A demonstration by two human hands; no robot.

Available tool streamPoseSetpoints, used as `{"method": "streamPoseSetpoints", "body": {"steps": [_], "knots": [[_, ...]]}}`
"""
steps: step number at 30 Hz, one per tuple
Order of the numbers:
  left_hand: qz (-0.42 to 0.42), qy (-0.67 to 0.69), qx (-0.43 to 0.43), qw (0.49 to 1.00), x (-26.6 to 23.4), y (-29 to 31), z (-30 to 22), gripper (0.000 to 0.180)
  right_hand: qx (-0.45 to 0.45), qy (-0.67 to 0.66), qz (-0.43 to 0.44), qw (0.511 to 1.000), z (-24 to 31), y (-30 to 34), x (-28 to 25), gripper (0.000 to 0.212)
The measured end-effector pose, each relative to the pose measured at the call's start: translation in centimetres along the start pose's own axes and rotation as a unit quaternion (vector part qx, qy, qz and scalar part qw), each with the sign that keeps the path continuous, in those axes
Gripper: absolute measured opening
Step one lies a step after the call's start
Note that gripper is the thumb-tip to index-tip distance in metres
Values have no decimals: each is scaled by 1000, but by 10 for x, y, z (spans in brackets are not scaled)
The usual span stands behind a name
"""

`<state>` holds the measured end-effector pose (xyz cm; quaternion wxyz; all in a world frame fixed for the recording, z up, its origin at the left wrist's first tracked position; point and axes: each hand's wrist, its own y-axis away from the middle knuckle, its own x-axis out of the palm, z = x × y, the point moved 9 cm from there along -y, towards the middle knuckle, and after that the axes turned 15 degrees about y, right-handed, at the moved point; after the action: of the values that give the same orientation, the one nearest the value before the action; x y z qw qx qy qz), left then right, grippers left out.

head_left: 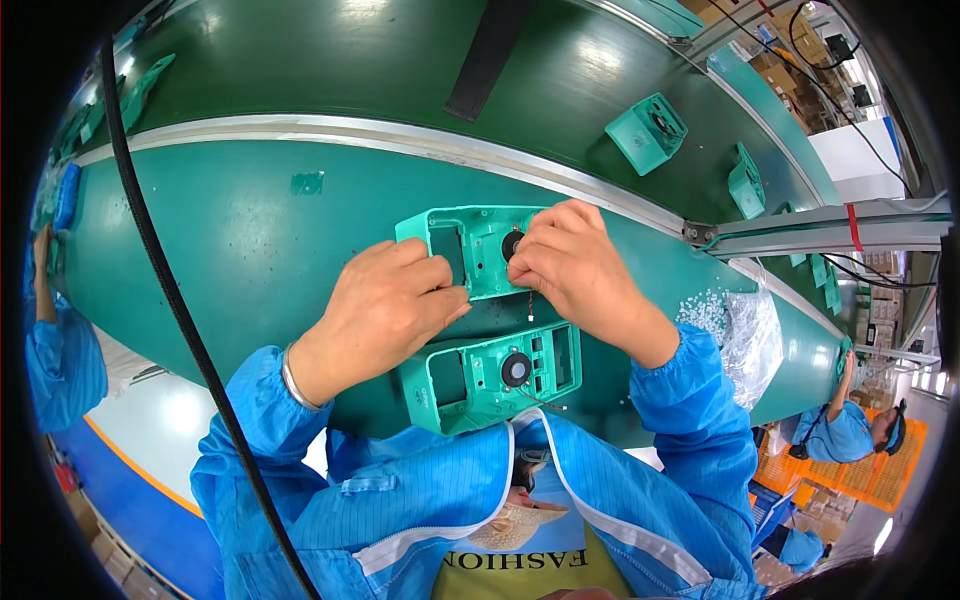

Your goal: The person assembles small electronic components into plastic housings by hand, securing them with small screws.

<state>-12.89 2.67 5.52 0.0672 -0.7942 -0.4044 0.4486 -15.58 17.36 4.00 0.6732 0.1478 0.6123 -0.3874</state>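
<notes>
A green plastic housing (488, 222) lies open side up on the bench in front of me. My left hand (385, 305) is closed at its lower left edge, the thumb and curled fingers on the wall. Inside sits a round black speaker (511, 243), partly hidden by my right hand (575, 262), whose fingertips are pinched together at the speaker's edge. What they pinch is hidden. A thin wire with a white plug (531, 317) hangs below them. Nearer to me lies a second green housing (480, 372) with its own round speaker (516, 369) and loose wire.
Small white parts (703, 312) lie beside a clear plastic bag (752, 345) on the right. Beyond the metal rail, a conveyor carries more green housings (645, 135). A black cable (170, 285) hangs at left. Other people work at both sides.
</notes>
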Motion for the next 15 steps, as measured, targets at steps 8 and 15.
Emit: {"method": "streamPoseSetpoints", "body": {"steps": [8, 15], "knots": [[3, -3, -4, 1000, 0, 0, 0, 17, 3, 108, 49, 993, 13, -4, -2, 14], [1, -3, 0, 1000, 1, 0, 0, 16, 32, 61, 40, 997, 8, -3, -3, 13]]}}
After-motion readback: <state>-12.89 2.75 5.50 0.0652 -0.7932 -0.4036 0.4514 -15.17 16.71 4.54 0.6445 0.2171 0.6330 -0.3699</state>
